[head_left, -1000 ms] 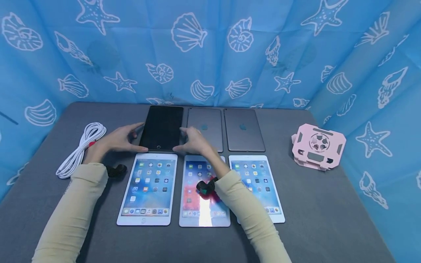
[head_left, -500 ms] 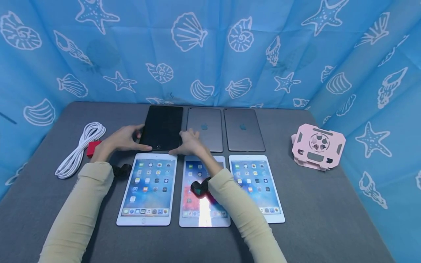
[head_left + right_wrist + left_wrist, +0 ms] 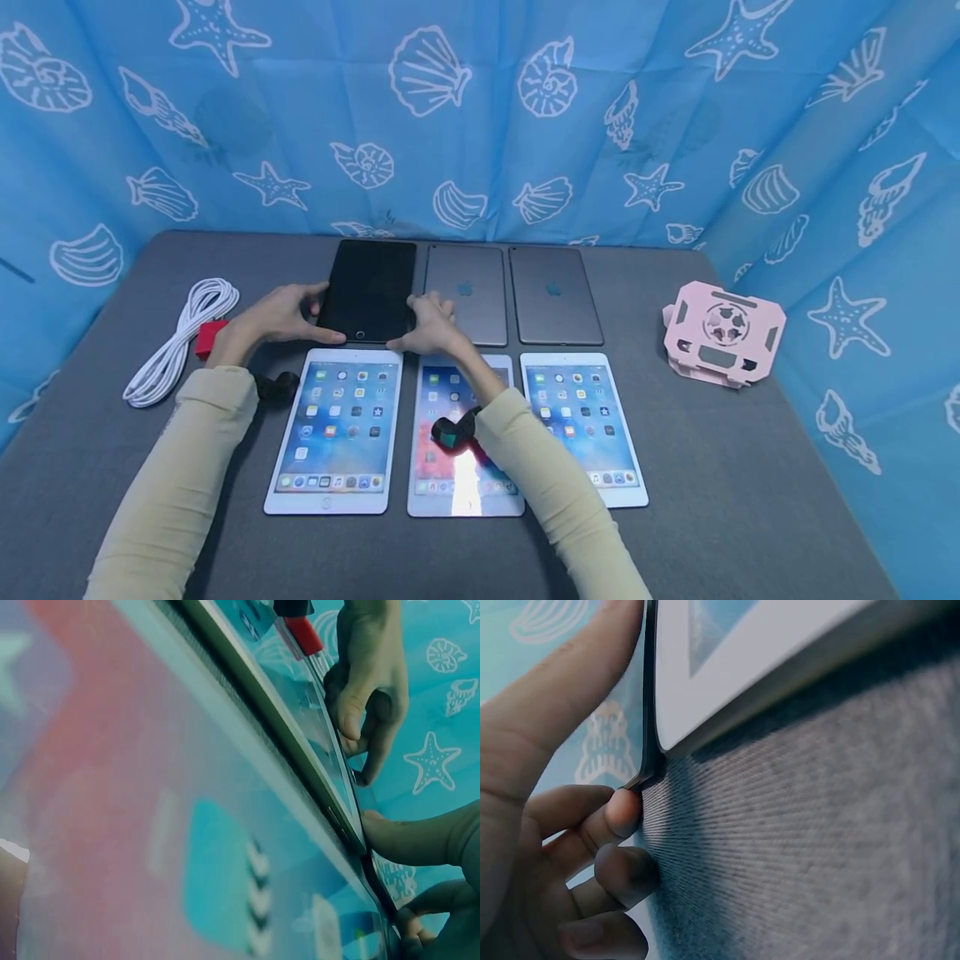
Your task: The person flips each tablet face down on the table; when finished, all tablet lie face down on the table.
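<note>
A black-screened tablet (image 3: 372,287) lies face up at the back left of the table, its home button toward me. My left hand (image 3: 279,317) holds its near left corner, the thumb along the front edge and the fingers at the left side. At the opposite near corner, my right hand (image 3: 432,325) grips with the thumb on the front edge and fingers at the right side. Just in front lies a white tablet (image 3: 330,433) with its home screen lit. In the left wrist view, curled fingers (image 3: 622,814) touch the dark tablet's corner.
Two grey tablets (image 3: 465,292) (image 3: 557,293) lie face down to the right. Nearer are two more lit white tablets (image 3: 438,492) (image 3: 585,417). A coiled white cable (image 3: 180,346) and red block (image 3: 210,337) lie left, a pink stand (image 3: 723,333) right. A blue curtain (image 3: 480,108) hangs behind.
Since a second ago my left hand has shifted right and my right hand slightly left along the dark tablet's edges. The red block shows more. Little differs over the last half second.
</note>
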Demonstrator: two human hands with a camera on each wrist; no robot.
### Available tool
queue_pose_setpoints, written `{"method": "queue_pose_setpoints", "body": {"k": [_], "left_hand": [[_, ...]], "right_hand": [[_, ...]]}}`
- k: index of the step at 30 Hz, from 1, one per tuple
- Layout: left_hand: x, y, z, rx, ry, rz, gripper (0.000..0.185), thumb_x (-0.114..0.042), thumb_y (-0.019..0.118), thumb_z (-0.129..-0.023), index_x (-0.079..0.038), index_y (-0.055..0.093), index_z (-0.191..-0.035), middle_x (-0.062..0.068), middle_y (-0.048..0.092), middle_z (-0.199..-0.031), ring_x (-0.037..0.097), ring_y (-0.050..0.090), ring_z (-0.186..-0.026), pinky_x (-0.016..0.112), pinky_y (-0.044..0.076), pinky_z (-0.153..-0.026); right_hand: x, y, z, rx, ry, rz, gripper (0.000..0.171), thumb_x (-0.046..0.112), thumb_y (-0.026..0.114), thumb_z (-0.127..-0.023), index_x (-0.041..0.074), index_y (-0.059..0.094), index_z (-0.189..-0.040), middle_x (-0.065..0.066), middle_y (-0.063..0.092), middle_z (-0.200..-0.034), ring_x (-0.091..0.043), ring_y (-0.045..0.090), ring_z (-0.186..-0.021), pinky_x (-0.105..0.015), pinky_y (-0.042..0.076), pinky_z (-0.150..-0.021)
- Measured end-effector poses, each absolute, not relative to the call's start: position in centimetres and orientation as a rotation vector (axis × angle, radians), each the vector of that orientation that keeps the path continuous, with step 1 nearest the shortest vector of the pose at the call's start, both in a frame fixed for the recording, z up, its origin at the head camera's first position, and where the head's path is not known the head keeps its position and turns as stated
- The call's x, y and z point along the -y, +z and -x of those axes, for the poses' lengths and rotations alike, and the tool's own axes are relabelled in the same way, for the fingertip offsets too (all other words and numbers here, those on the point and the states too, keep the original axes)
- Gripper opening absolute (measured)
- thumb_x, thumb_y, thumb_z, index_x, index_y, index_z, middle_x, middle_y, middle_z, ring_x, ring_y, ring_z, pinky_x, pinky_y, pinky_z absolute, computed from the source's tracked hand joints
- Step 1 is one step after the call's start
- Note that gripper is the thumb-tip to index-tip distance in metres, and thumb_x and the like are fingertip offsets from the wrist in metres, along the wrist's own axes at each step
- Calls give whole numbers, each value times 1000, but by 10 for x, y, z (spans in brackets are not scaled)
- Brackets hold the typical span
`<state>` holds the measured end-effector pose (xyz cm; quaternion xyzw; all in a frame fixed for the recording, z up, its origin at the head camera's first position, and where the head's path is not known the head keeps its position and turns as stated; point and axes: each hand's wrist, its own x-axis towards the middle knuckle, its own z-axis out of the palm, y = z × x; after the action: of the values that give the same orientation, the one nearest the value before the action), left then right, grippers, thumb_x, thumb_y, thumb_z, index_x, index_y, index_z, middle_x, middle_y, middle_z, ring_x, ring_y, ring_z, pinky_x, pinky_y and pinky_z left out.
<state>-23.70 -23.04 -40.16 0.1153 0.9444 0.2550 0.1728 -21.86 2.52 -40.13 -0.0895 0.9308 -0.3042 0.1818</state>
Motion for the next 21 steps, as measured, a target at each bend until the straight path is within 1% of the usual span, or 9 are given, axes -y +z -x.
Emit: {"method": "queue_pose_setpoints", "body": {"k": [2,5,10,14,17,21], "left_hand": [[230,-401,238,-2677,730,-313,118,-51,85,-79,7,21,-159,13,45,-102,21,48,-81,32,38,-66],[230,-400,238,-2679,723,-304,118,-51,85,-79,7,21,-160,12,45,-102,22,48,-82,33,40,-69],[229,-400,239,-2680,707,-300,120,-55,84,-78,6,21,-160,11,45,-100,23,48,-86,36,40,-76],[229,-401,239,-2670,713,-305,121,-56,84,-78,6,20,-160,11,44,-97,22,46,-80,35,39,-71],[229,-401,239,-2663,716,-315,120,-55,84,-79,7,19,-160,10,44,-95,20,44,-75,33,37,-66],[230,-402,239,-2659,721,-330,118,-54,82,-82,7,18,-160,10,43,-95,18,42,-72,31,36,-64]], "right_hand": [[-24,-402,218,-2614,-903,228,89,30,82,-88,7,34,-159,-16,30,-161,-36,25,-141,-51,26,-121],[-24,-402,218,-2604,-959,192,89,27,82,-88,6,33,-160,-17,29,-162,-36,23,-141,-50,24,-122],[-25,-405,215,-2602,-1046,174,93,24,84,-86,6,32,-160,-17,30,-161,-34,25,-139,-49,26,-120],[-27,-409,214,-2605,-1136,200,98,23,87,-82,5,31,-160,-17,33,-158,-34,28,-135,-49,28,-117],[-29,-411,213,-2592,-1227,230,98,23,87,-81,5,32,-160,-18,36,-155,-34,31,-134,-50,31,-116],[-33,-413,214,-2559,-1372,307,95,20,87,-81,3,35,-158,-18,43,-145,-34,36,-133,-50,34,-116]]}}
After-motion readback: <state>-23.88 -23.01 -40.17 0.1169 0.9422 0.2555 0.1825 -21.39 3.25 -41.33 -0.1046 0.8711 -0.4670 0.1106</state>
